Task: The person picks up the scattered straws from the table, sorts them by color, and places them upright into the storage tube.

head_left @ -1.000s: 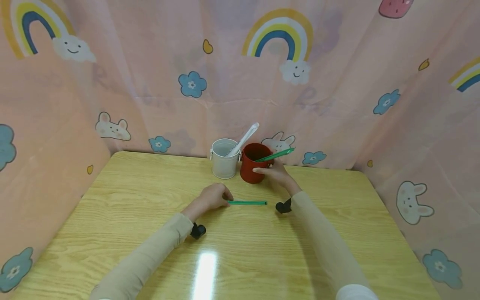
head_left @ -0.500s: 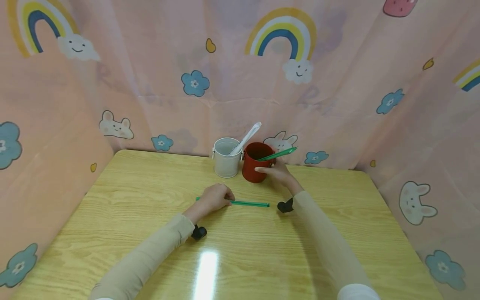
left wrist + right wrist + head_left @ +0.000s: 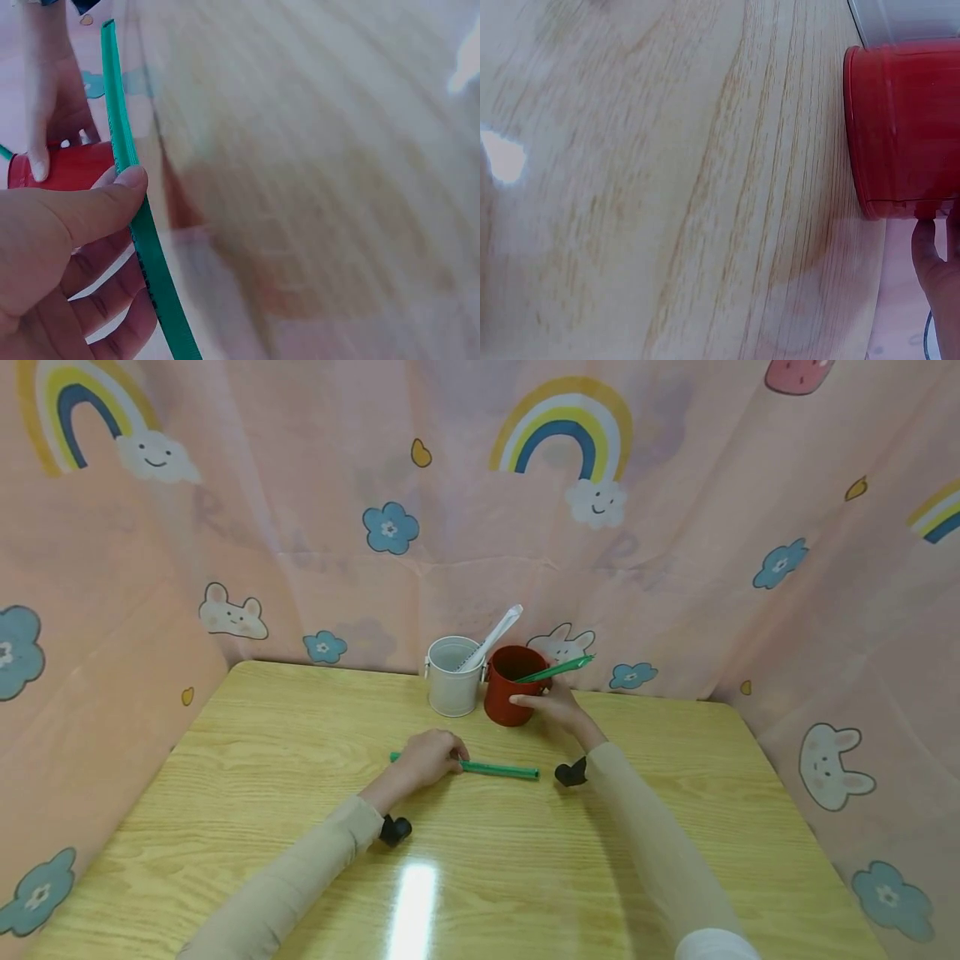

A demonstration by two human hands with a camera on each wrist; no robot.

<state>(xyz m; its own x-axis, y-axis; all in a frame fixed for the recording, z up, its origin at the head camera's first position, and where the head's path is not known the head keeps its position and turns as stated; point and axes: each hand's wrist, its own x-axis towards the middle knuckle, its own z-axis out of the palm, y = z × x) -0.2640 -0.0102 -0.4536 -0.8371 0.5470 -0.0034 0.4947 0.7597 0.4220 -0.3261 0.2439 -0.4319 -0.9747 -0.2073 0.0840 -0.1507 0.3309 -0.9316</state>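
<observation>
My left hand pinches a long green wrapped straw near its middle, low over the table. In the left wrist view the thumb lies on top of the straw, with the fingers curled behind it. Small dark print shows on the wrapper. My right hand holds the right side of a red bucket, thumb across its front, other fingers partly hidden behind. Another green straw leans out of this bucket to the right. The right wrist view shows the bucket and fingertips at its side.
A white bucket stands beside the red one on its left, with a white wrapped straw leaning in it. Both are near the back edge of the wooden table. A pink patterned curtain hangs behind.
The green straw in my left hand has turned a little, and its left end now shows past the hand. My right hand and the red bucket stay put. The head view has shifted slightly.
</observation>
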